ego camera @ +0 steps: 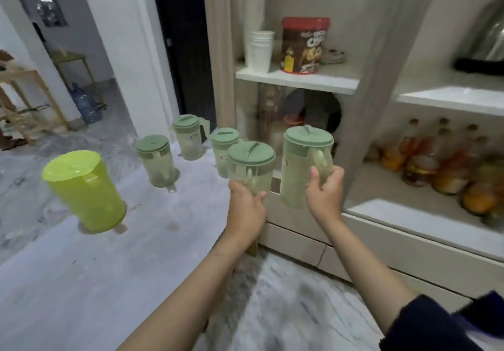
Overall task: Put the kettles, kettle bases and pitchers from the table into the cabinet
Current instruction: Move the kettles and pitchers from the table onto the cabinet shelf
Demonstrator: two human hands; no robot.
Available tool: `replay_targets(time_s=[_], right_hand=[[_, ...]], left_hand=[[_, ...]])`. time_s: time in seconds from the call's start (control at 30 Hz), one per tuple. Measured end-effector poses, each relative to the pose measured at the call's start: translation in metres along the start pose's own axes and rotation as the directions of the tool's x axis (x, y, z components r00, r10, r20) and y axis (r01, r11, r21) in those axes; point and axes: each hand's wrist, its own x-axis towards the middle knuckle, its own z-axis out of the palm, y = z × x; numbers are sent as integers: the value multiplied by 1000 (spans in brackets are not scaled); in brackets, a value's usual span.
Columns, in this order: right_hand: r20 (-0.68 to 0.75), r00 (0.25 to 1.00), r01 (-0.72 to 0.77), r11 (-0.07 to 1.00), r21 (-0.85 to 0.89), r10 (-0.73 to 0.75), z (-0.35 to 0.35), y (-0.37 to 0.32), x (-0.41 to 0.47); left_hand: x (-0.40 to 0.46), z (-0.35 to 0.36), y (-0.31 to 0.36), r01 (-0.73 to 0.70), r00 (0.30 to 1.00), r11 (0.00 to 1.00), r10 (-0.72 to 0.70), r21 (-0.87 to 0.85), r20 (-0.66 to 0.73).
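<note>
Green-lidded pitchers [305,165] gripped by both hands [246,209].

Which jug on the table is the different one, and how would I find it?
Look at the grey table left of the cabinet. The jug nearest its left edge is the bright yellow-green pitcher, standing alone. The other pitchers have clear bodies with dull green lids, but this one is bright yellow-green all over, lid included.

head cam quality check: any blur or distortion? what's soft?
Head view: wide-angle bends the cabinet frame; bottles at right and the kettle at the edge are smeared; held pitchers slightly soft; yellow-green pitcher reasonably sharp; lighting dim, flat.
</note>
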Motion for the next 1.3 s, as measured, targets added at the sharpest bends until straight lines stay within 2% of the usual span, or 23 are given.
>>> replay_targets(time_s=[0.2,0.4,0.6,0.93,1.13,1.3], right_hand=[[-212,976,36,998,-48,-45,-125,-10,26],[-380,916,100,991,-92,-128,-248,-18,77],[-420,883,166,976,-141,-211,-342,-19,137],[-377,880,261,957,-126,-289,-390,-25,272],[-376,871,302,949,-95,-315,-371,-13,382],[-403,870,268,959,-96,-283,-345,6,479]], left_hand=[[-7,64,90,-185,970,981,192,-63,146],[-2,152,188,-354,917,922,375,-155,137],[7,236,277,-433,878,854,472,-288,79],[87,320,362,-500,860,821,508,-275,-46],[179,374,386,-477,877,836,473,-271,-82],[256,418,402,-462,886,857,453,-229,-96]])
